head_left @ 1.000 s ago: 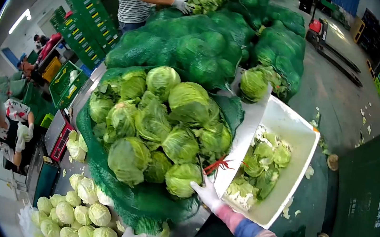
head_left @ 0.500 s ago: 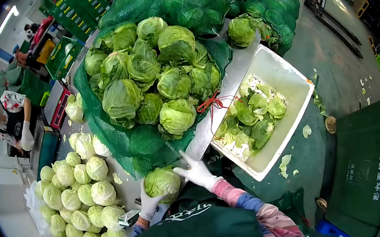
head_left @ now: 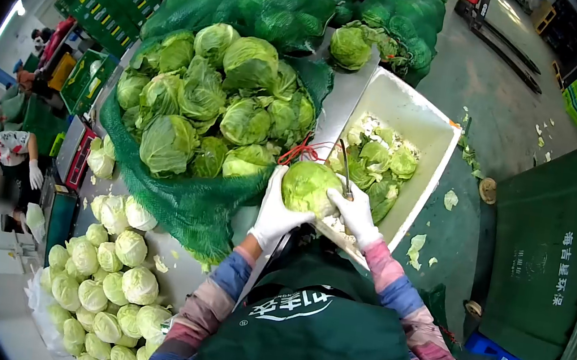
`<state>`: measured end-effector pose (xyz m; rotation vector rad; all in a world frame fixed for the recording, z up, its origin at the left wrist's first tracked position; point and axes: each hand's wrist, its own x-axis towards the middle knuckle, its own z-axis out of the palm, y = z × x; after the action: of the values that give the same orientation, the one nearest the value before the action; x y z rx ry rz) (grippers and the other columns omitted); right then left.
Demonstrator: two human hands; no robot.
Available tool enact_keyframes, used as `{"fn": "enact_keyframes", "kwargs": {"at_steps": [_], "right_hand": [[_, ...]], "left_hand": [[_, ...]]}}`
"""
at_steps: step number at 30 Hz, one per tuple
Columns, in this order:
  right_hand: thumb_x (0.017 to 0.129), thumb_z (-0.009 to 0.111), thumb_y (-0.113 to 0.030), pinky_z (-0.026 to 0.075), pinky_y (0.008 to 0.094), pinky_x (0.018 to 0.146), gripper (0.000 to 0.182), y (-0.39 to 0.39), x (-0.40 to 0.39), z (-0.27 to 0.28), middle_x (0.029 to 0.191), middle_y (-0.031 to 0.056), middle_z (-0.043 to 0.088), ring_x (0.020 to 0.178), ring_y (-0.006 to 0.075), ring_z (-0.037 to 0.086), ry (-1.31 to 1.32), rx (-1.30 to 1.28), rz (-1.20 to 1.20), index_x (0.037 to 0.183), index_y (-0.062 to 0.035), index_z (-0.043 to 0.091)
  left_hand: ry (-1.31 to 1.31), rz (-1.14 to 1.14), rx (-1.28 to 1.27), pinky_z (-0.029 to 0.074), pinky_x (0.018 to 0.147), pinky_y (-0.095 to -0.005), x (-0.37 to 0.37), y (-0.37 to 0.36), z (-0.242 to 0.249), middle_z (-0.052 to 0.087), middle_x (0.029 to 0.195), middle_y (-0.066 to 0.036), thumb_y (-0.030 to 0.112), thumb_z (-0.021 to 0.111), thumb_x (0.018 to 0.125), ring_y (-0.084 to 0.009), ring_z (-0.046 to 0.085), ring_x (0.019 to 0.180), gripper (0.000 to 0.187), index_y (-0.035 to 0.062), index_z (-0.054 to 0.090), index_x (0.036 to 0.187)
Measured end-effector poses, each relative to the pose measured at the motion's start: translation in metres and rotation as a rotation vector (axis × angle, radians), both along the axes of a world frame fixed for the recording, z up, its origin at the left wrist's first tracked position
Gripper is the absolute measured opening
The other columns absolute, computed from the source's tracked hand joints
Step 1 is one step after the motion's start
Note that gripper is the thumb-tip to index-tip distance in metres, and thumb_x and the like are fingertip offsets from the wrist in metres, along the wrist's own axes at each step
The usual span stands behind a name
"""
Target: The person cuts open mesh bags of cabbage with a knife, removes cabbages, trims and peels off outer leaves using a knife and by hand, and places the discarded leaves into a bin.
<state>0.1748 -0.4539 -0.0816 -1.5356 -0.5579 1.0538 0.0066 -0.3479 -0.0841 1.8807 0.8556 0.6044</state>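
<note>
A pale green cabbage [head_left: 308, 188] is held up between my hands, over the near edge of the white foam box [head_left: 429, 136]. My left hand [head_left: 275, 211], in a white glove, cups its left side and underside. My gloved right hand [head_left: 358, 212] grips a knife [head_left: 345, 167] with its thin dark blade pointing up, and its fingers touch the cabbage's right side. Cut-off green leaves [head_left: 376, 164] lie in the box. Left of my hands, a green mesh sack [head_left: 185, 214] stands open around several leafy cabbages [head_left: 168, 144].
Trimmed cabbages [head_left: 109, 300] are piled at lower left. Full mesh sacks [head_left: 260, 5] lie at the back, near a single cabbage [head_left: 350, 47]. A large green bin [head_left: 542, 250] stands right, with leaf scraps on the floor. A co-worker [head_left: 10, 165] stands at far left.
The cabbage in my left hand has come up and right from low beside the sack to the box's edge. My right hand has moved up and right and now touches it, knife blade upward.
</note>
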Motion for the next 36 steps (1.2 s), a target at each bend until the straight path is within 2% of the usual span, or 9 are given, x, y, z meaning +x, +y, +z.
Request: {"fn": "enact_keyframes", "kwargs": {"at_steps": [4,10,17,21,25,30,32,34,36], "right_hand": [[0.086,0.073,-0.031,0.045,0.0252,0.043,0.051,0.025,0.010,-0.035,0.078,0.0056,0.064,0.050,0.0089,0.054,0.029,-0.085,-0.067,0.117,0.0058,0.057],[0.085,0.072,-0.039,0.042,0.0259,0.040,0.056,0.032,0.026,-0.043,0.073,0.0075,0.061,0.042,0.0111,0.051,0.082,-0.156,0.006,0.112,0.0069,0.057],[0.088,0.065,-0.046,0.044,0.0269,0.048,0.077,0.047,0.045,-0.062,0.080,0.0071,0.065,0.047,0.0114,0.054,-0.018,-0.116,0.026,0.143,0.0009,0.039],[0.088,0.063,-0.050,0.042,0.0257,0.044,0.062,0.065,0.050,-0.076,0.076,0.0069,0.065,0.047,0.0128,0.057,0.315,-0.094,-0.030,0.120,0.0033,0.060],[0.091,0.064,-0.043,0.035,0.0264,0.034,0.042,0.065,0.067,-0.044,0.069,0.0066,0.063,0.038,0.0119,0.049,0.274,-0.231,-0.077,0.083,-0.0017,0.065],[0.093,0.060,-0.036,0.039,0.0266,0.038,0.040,0.080,0.055,-0.052,0.098,0.0092,0.067,0.045,0.0115,0.053,0.418,-0.093,-0.105,0.109,0.0009,0.060],[0.095,0.057,-0.035,0.039,0.0263,0.039,0.040,0.081,0.047,-0.058,0.097,0.0090,0.067,0.047,0.0117,0.053,0.401,-0.046,-0.163,0.109,0.0021,0.059],[0.096,0.056,-0.035,0.039,0.0266,0.039,0.039,0.077,0.042,-0.060,0.097,0.0087,0.067,0.048,0.0116,0.053,0.381,-0.023,-0.182,0.108,0.0023,0.059],[0.097,0.053,-0.033,0.041,0.0257,0.042,0.036,0.067,0.037,-0.065,0.095,0.0076,0.067,0.054,0.0100,0.056,0.348,0.038,-0.210,0.105,0.0016,0.060]], "left_hand": [[0.109,0.178,0.153,0.028,0.113,-0.0397,0.024,0.013,-0.015,0.030,0.139,-0.025,0.021,0.083,0.061,-0.0386,0.032,0.132,0.093,-0.0017,0.034,0.137],[0.155,0.418,0.321,0.027,0.111,-0.0464,0.048,-0.020,-0.019,0.030,0.139,-0.024,0.020,0.085,0.061,-0.0412,0.029,0.131,0.094,-0.0042,0.034,0.137],[0.455,0.092,0.558,0.023,0.113,-0.0504,0.051,0.002,-0.016,0.016,0.152,-0.028,0.015,0.084,0.060,-0.0501,0.016,0.139,0.107,-0.0033,0.023,0.146],[0.559,-0.125,0.675,0.028,0.111,-0.0491,0.050,0.029,-0.007,0.023,0.150,-0.026,0.016,0.083,0.063,-0.0475,0.027,0.133,0.104,0.0003,0.024,0.147],[0.493,-0.110,0.443,0.035,0.105,-0.0478,0.048,0.029,0.008,0.033,0.141,-0.028,0.027,0.087,0.060,-0.0430,0.038,0.123,0.112,-0.0007,0.023,0.147],[0.390,0.282,-0.046,0.042,0.098,-0.0424,0.038,0.013,-0.015,0.047,0.118,-0.030,0.047,0.085,0.061,-0.0431,0.049,0.110,0.121,-0.0009,0.016,0.149],[0.568,0.259,0.003,0.040,0.099,-0.0446,0.045,0.009,0.009,0.042,0.133,-0.030,0.048,0.084,0.063,-0.0422,0.044,0.123,0.116,-0.0061,0.023,0.145],[0.556,-0.101,0.646,0.036,0.101,-0.0492,0.047,0.008,0.017,0.031,0.145,-0.027,0.048,0.084,0.060,-0.0433,0.031,0.134,0.116,-0.0030,0.025,0.146],[0.706,-0.329,0.643,0.036,0.102,-0.0512,0.043,0.020,0.026,0.026,0.151,-0.020,0.043,0.087,0.053,-0.0436,0.026,0.136,0.116,0.0067,0.030,0.147]]}}
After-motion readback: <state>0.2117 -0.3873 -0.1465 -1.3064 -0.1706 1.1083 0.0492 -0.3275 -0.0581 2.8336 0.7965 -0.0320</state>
